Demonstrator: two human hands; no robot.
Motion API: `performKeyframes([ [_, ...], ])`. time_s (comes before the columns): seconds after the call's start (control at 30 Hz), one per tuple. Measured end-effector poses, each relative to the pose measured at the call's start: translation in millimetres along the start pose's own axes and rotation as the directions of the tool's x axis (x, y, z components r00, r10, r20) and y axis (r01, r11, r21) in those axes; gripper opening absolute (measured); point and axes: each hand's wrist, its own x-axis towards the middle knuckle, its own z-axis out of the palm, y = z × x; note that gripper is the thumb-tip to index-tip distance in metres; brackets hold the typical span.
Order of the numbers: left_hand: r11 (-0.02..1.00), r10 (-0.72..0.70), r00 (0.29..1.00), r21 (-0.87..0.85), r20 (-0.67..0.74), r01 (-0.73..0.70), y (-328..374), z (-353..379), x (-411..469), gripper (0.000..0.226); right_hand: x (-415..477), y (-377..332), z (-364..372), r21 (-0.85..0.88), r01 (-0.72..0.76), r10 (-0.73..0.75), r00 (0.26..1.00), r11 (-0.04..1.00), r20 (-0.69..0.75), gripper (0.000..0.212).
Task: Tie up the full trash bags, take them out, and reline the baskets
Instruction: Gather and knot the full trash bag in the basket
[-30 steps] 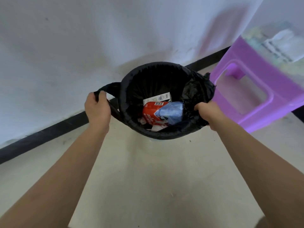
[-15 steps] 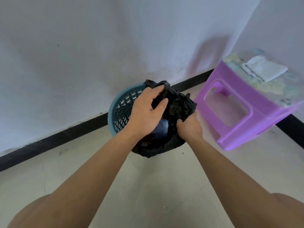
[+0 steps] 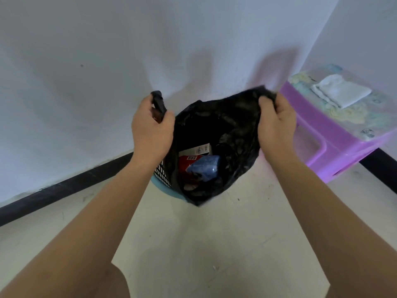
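Note:
A black trash bag (image 3: 234, 130) hangs between my two hands, its mouth pulled open. Inside lie a red carton (image 3: 187, 163), a white box (image 3: 196, 149) and a blue wrapper (image 3: 206, 168). My left hand (image 3: 151, 127) grips the bag's left handle, whose end sticks up above my fist. My right hand (image 3: 275, 123) grips the bunched right edge. Beneath the bag, the teal lattice basket (image 3: 161, 175) shows only at its lower left; the rest is hidden.
A purple plastic stool (image 3: 335, 134) stands close on the right, a folded white cloth (image 3: 341, 91) on its top. A white wall with a black baseboard (image 3: 64, 186) runs behind the basket. Pale floor (image 3: 204, 244) stretches toward me.
My hands have moved apart and up from the bunched bag, each now holding one side. The bag's mouth has spread open again and it now covers most of the basket.

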Motion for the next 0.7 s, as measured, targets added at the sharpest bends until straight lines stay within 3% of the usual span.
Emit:
performKeyframes([
  [0.07,0.993,-0.015,0.997,-0.118,-0.073,0.006,7.7,-5.9,4.6,0.016,4.0,-23.7,-4.2,0.134,0.026,-0.026,1.000,0.991,0.001,0.013],
  [0.13,0.954,-0.123,0.986,-0.286,-0.111,0.087,11.0,-12.1,14.2,0.018,10.2,-41.6,-8.9,0.179,0.076,-0.073,0.997,0.981,-0.021,0.013],
  [0.2,0.810,-0.373,0.924,-0.514,-0.080,0.282,12.2,-18.2,25.0,0.023,15.7,-52.1,-10.9,0.168,0.142,-0.139,0.990,0.976,-0.029,0.013],
  [0.27,0.682,-0.521,0.853,-0.610,-0.021,0.402,9.3,-24.6,28.4,0.023,16.5,-52.4,-10.9,0.128,0.131,-0.132,0.991,0.983,0.000,0.016],
  [0.33,0.754,-0.478,0.876,-0.541,-0.065,0.372,1.3,-30.8,25.1,0.030,11.2,-41.1,-12.1,0.067,0.037,-0.042,0.996,0.997,0.078,0.037],
  [0.47,0.933,-0.222,0.968,-0.315,-0.115,0.176,-22.2,-33.3,3.9,0.041,-11.4,0.8,-17.1,0.026,-0.098,0.090,0.972,0.995,0.218,0.090],
  [0.6,0.981,-0.186,0.982,0.058,-0.013,0.187,-61.7,-22.4,-35.2,0.105,-36.6,44.1,-18.1,-0.080,-0.035,0.057,0.956,0.996,0.288,0.122],
  [0.7,0.952,-0.246,0.965,0.209,0.094,0.223,-87.0,-14.9,-50.3,0.129,-56.1,69.6,-18.6,-0.200,0.028,0.005,0.987,0.979,0.160,0.127],
])
